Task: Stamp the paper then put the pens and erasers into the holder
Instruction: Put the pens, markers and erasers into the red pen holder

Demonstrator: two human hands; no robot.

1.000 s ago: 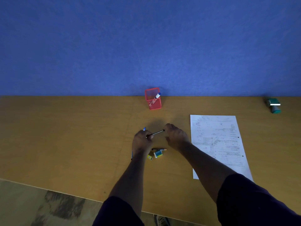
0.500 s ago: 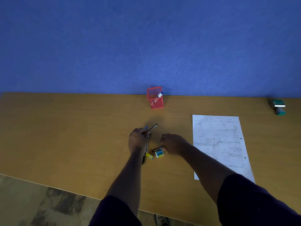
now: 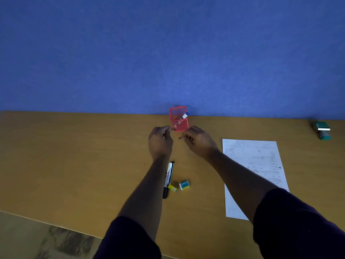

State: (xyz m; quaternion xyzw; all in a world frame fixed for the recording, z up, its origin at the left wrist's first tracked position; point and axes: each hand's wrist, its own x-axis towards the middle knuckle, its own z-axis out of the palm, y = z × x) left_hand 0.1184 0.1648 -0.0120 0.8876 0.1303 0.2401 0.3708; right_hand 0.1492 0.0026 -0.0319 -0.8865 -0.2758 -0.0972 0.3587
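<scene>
With both hands just in front of the red holder (image 3: 178, 119) — left hand (image 3: 160, 142) and right hand (image 3: 198, 141) each curled on a thin pen — tip them in upright, one at a time.

2 erasers (image 3: 184, 185), 2 pens (image 3: 169, 179), 1 holder (image 3: 178, 124).

Your holder (image 3: 178, 118) stands at the table's (image 3: 74, 156) far edge, one pen (image 3: 183, 116) in it; the paper (image 3: 252, 165) lies right, erasers (image 3: 184, 185) near you.
</scene>
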